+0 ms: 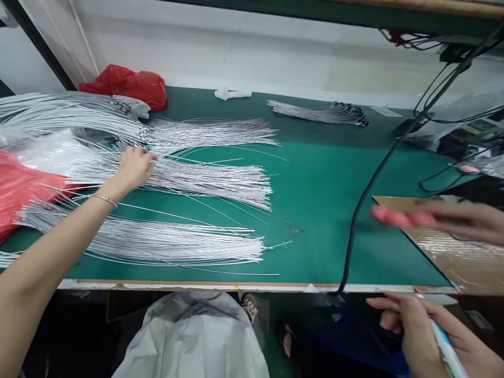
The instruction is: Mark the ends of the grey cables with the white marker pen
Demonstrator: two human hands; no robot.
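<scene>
My left hand (136, 165), reaching in from the left with a thin bracelet at its wrist, has its fingers curled into the middle bundle of white wires (220, 181). More white wires lie in a front bundle (185, 239) and a greyer back bundle (216, 131), their cut ends pointing right. At the lower right, just off the table's front edge, my right hand (417, 331) is closed around a white and blue pen (449, 349). Another hand (468, 215), seemingly a co-worker's, is blurred at the right with a twisted red thing (401, 216).
Thick grey cables (51, 113) and red plastic bags (126, 84) are at the left. A small dark-tipped wire bundle (323, 113) lies at the back of the green table (315, 184). A black cable (366, 194) hangs across the right side, near cardboard (468, 268).
</scene>
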